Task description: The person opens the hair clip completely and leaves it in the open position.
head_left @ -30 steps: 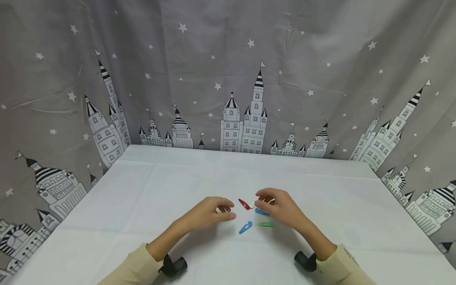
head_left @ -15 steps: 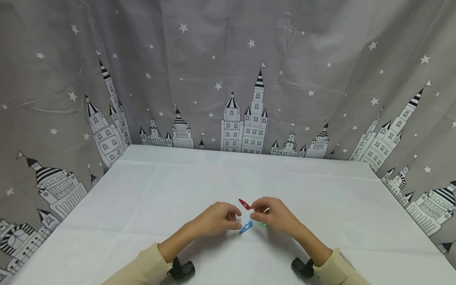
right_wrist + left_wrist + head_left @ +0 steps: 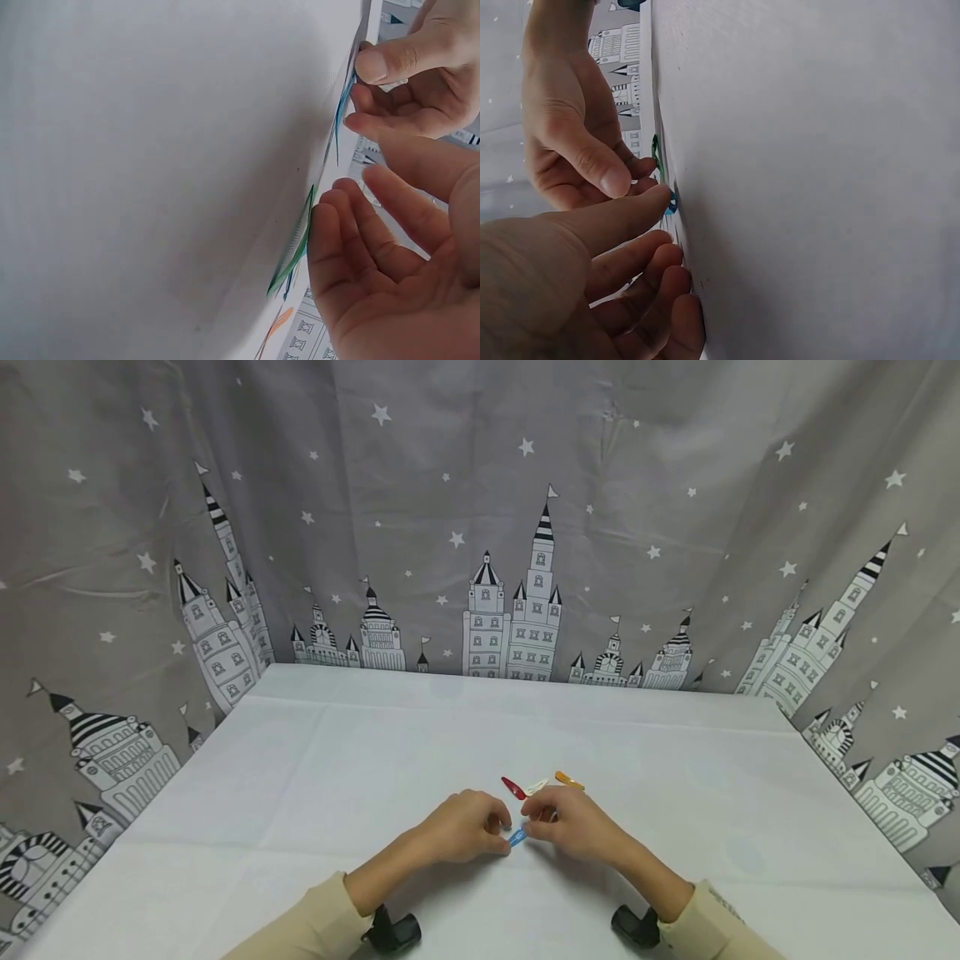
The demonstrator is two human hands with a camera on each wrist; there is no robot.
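A blue hair clip (image 3: pixel 517 837) lies on the white cloth between my hands. My left hand (image 3: pixel 467 828) has its thumb at the clip's near end, the other fingers loosely bent and apart from the thumb. Over the clip's far end is the thumb of my right hand (image 3: pixel 568 820). In the right wrist view, that hand's fingertips rest by a green hair clip (image 3: pixel 296 251), with a second blue clip (image 3: pixel 289 283) just behind it. The head view has both of these hidden under the right hand.
Beyond the hands lie a red hair clip (image 3: pixel 513 788), a white hair clip (image 3: pixel 537 787) and an orange hair clip (image 3: pixel 569 779). White cloth (image 3: pixel 375 735) covers the table. A grey curtain (image 3: pixel 442 460) printed with castles and stars hangs behind.
My left hand has moved right to the nearer blue clip. My right hand has come left and nearer, uncovering the white and orange clips while covering the green one in the head view.
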